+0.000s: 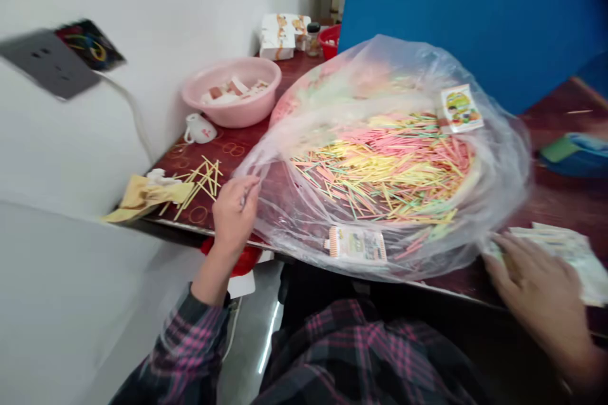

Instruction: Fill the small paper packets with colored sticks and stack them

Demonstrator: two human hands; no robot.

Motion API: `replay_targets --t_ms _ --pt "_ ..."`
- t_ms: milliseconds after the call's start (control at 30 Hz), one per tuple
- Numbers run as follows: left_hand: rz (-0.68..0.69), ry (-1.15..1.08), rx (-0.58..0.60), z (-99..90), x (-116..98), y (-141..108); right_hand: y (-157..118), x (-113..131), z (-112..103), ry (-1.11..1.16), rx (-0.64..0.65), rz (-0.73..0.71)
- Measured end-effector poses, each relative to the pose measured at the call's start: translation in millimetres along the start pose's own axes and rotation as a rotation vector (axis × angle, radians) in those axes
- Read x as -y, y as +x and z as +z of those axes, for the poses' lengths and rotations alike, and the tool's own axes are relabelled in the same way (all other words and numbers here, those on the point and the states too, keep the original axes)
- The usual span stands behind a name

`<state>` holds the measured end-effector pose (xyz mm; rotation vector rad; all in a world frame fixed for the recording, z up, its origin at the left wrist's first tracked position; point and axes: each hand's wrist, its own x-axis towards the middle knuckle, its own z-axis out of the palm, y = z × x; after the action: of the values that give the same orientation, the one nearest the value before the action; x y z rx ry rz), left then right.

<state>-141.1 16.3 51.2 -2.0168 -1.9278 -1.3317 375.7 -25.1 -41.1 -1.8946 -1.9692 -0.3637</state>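
Clear plastic bag w/ pastel sticks, L hand pinching it, R hand splayed.

A clear plastic bag holds a loose heap of thin pink, yellow and green sticks. At its nine o'clock edge, the left hand pinches a thin stick. At three o'clock, the flat right hand rests on printed sheets.

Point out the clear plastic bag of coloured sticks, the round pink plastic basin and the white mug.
Clear plastic bag (503,164): head view, film at right edge.
Round pink plastic basin (232,115): head view, outer wall.
White mug (202,131): head view, body.
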Motion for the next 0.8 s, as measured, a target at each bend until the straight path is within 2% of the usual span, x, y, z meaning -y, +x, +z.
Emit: replay_targets --t_ms 33,133,200,267,367,500,800 --pt "0.050 -0.071 0.039 5.4 -18 -8 1 2 0 -0.016 0.001 -0.005" --pt "0.236 -0.255 0.276 30.4 -66 -31 1 4 -4 -0.041 0.020 0.001" --pt "0.309 -0.280 0.361 52.6 -87 -42 1 3 -5 -0.044 0.028 0.002" --pt "0.326 -0.247 0.416 74.0 -100 -50 0 2 -5 -0.043 0.020 -0.005" --pt "0.309 -0.138 0.550 94.4 -108 -57 0 0 -2 -0.041 0.001 -0.017" --pt "0.286 -0.073 0.669 99.5 -109 -60 -1 -2 0 -0.038 -0.001 -0.028" --pt "0.263 -0.048 0.716 101.4 -108 -57 -1 -2 2 -0.047 0.015 -0.024"
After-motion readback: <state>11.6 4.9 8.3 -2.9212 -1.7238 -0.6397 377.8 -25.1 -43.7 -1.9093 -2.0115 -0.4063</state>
